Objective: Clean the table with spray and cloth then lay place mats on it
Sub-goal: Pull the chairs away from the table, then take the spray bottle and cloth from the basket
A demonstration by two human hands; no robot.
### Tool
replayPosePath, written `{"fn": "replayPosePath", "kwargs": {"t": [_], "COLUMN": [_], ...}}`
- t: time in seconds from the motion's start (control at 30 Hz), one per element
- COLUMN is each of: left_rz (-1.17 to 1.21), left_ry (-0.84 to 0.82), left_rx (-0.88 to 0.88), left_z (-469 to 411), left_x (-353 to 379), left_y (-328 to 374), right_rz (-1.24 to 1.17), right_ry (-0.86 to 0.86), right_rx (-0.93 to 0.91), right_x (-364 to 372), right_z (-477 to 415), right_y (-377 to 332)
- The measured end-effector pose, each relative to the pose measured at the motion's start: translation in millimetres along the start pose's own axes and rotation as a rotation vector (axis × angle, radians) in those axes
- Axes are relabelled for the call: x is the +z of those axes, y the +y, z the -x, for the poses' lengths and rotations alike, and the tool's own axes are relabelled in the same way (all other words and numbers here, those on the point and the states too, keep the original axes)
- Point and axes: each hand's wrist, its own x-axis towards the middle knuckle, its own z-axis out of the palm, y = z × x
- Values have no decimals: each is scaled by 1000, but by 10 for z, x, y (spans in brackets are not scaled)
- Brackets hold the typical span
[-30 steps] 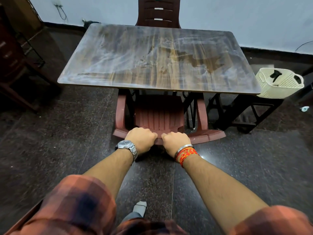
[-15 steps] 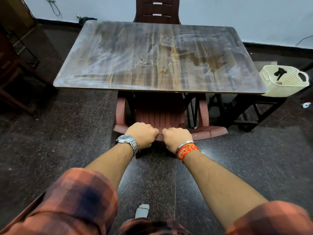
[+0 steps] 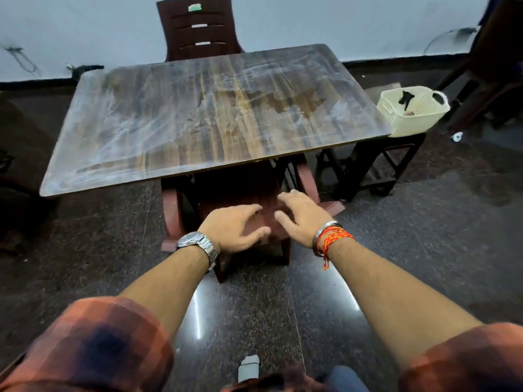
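1. A person stands at the near edge of the table (image 3: 198,123), both bare forearms stretched out over a red-brown chair (image 3: 169,210) tucked under it.
2. The left hand (image 3: 235,230) and the right hand (image 3: 302,216) hang side by side above the chair's back. Their fingers are spread and nearly straight and grip nothing; whether any fingertip touches the plastic cannot be told.
3. The table top carries nothing. Pale streaks cross most of it, and a darker patch lies toward its far right.
4. A cream basket (image 3: 407,120) sits on a dark stand (image 3: 368,162) just beside the table's right corner. Something dark lies inside; whether it is the spray cannot be told. No cloth and no place mats are in sight.
5. Going by the streaks, the wiping looks done or nearly so, and laying the place mats is the step not yet begun.
6. With both hands free, the next move likely calls for turning from the chair to find the place mats, then setting them flat on the wiped top.
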Motion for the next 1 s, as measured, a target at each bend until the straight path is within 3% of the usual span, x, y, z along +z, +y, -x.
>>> {"fn": "replayPosePath", "kwargs": {"t": [0.1,0.3,0.63,1.0], "left_rz": [22,56,98,110], "left_ry": [102,113,66,-41], "left_rx": [-15,69,0,-41], "left_z": [-439,-1583,-3384,-5070], "left_x": [60,297,568,859], "left_y": [316,1041,2341,2781], "right_rz": [81,219,234,162], "right_ry": [209,300,270,187], "right_rx": [150,270,389,467], "right_x": [-185,-640,-1756,-2340], "right_z": [49,9,5,-680], "right_y": [390,1339,3088,4369]}}
